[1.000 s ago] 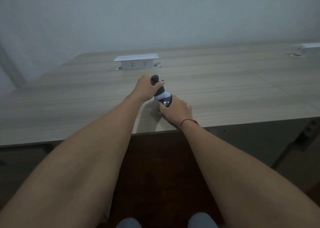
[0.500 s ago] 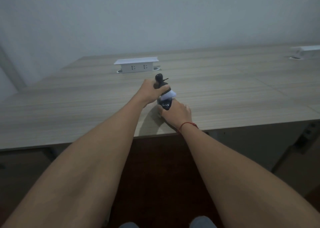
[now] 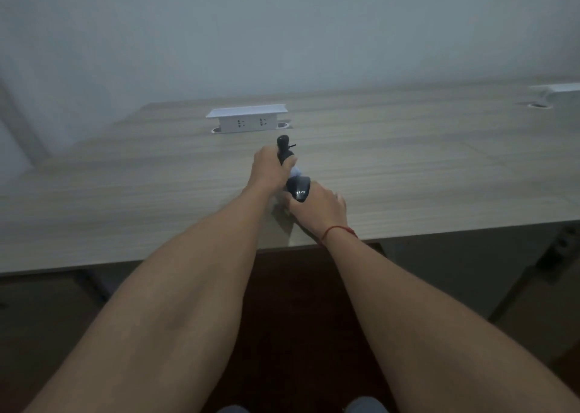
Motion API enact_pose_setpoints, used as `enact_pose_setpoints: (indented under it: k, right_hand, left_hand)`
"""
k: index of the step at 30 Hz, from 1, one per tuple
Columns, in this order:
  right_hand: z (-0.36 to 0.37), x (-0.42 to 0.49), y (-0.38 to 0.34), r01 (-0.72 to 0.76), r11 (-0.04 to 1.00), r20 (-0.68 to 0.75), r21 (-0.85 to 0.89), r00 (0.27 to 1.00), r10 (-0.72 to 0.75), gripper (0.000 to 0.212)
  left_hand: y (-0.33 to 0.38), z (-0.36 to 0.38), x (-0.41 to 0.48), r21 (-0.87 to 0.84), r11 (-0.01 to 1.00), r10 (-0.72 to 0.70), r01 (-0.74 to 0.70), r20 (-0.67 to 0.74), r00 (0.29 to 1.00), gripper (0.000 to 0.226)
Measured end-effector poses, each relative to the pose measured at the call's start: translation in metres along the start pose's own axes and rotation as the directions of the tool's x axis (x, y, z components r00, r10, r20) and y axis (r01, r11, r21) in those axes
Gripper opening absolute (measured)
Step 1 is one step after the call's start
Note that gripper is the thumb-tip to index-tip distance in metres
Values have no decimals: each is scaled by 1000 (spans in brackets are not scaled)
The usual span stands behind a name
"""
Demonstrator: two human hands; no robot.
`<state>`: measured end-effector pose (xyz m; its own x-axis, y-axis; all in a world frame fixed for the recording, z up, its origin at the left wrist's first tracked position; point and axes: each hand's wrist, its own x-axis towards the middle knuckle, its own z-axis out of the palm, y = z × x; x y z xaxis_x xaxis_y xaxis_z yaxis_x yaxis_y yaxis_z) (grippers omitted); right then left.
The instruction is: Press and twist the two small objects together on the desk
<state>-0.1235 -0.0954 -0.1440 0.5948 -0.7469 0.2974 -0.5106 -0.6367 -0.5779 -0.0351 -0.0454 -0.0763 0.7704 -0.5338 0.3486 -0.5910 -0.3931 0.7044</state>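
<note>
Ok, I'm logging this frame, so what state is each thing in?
Left hand: grips the upper part of the dark object.
Right hand: holds the object's lower end, on the desk.
Dark object: tilted, held between both hands.
Socket box: raised from the desk, nothing plugged in.
Desk: bears the hands and box.

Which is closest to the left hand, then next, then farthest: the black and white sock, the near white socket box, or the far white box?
1. Black and white sock, gripped in the left hand.
2. White socket box, just behind.
3. Far white box, right edge.
</note>
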Motion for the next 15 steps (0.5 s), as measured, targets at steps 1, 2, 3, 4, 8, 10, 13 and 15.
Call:
enact_pose_setpoints:
  k: [1,2,3,4,8,10,13,15]
  right_hand:
    - [1,0,-1,5,1000,2,-5,1000,-5,48]
    - [2,1,-2,7,1000,5,-3,1000,-7,48]
    - [3,1,-4,7,1000,8,0,1000,-7,51]
    - [5,0,-5,5,1000,1,8,1000,-5,56]
    - [7,-1,-2,-6,999,-9,34,1000,7,67]
    - [3,1,-2,-4,999,-6,38,1000,4,65]
    - [-1,0,-2,4,999,13,39,1000,-5,59]
    - [-2,-3,-1,6,999,5,35,1000,-6,55]
  left_hand:
    - [3,0,-1,-19,1000,10,-9,50,999,31]
    - [5,0,-1,-13,1000,17,-16,90,996,32]
    - [4,0,-1,17,1000,11,-13,106,994,33]
    - [-1,-1,0,60,998,-6,0,103,995,33]
    - [-19,-13,2,28,995,-94,92,48,994,30]
    - [-11,-18,-1,-280,948,-137,148,61,989,29]
    - [1,-23,-9,-431,876,-140,216,201,969,31]
    - [-4,-22,-11,-193,968,-120,160,202,972,33]
